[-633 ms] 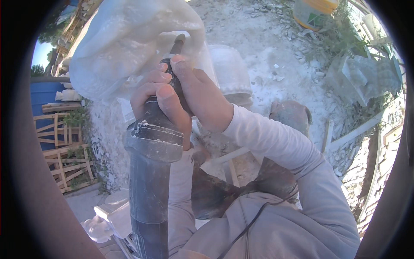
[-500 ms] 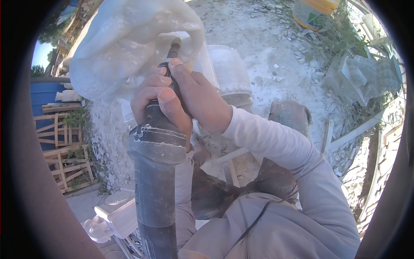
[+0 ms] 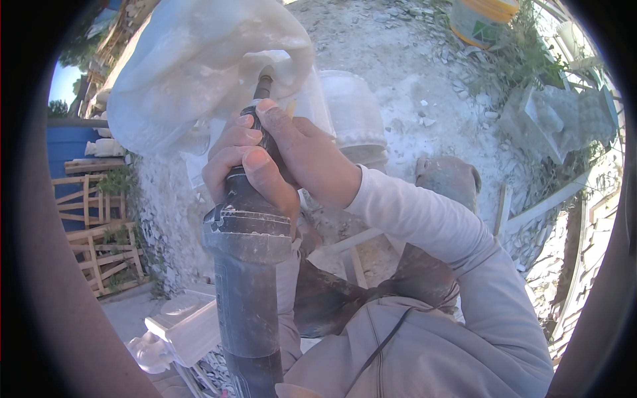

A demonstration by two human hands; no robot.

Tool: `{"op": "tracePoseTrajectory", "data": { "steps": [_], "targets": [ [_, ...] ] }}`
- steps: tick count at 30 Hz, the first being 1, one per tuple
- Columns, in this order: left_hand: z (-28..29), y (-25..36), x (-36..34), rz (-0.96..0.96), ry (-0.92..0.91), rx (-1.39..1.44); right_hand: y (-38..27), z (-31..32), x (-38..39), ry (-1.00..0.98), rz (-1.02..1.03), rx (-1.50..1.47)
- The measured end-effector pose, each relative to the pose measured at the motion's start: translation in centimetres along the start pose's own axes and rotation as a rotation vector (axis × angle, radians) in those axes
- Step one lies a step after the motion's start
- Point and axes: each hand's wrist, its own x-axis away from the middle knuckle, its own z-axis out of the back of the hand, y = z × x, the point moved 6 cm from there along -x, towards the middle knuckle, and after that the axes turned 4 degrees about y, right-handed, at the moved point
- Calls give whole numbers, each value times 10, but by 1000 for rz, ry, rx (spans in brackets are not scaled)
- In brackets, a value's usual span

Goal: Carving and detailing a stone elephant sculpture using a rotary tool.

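R hand & L hand are both wrapped snugly, w/ no gap showing, around the narrow front end of a long dark power tool; how their fingers overlap underneath, can't tell. Biggest thing ahead is a rounded lump of whitish stone, just beyond the grip & mostly to its L; its top is cropped by the edge of view, so its long axis is unclear. Next in size, the tool: its thick body comes up from the bottom edge, long axis running almost straight away from the wearer, far end leaning slightly R, pointing at the stone's R-hand part. Smaller, a pale round tub stands beside the stone, to the R. Smallest is the metal bit, poking out past the hands; R thumb is nearest it, L hand seems farther back. Bit's tip lies just below a brighter patch on the stone; contact, can't tell.
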Motion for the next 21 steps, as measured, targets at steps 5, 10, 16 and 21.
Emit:
{"op": "tracePoseTrajectory", "data": {
  "steps": [5,10,16,21],
  "targets": [
    [-7,-11,-5,12,-34,25,-1,-2,-10,4,-9,-94],
    [-2,-14,-15,67,-26,49,-2,-11,-17,-34,39,-175],
    [0,-9,-31,89,-101,105,-8,-24,-9,-49,56,-289],
    [-2,-3,-28,152,-52,7,-8,-22,-7,-40,53,-353]
  ]
}}
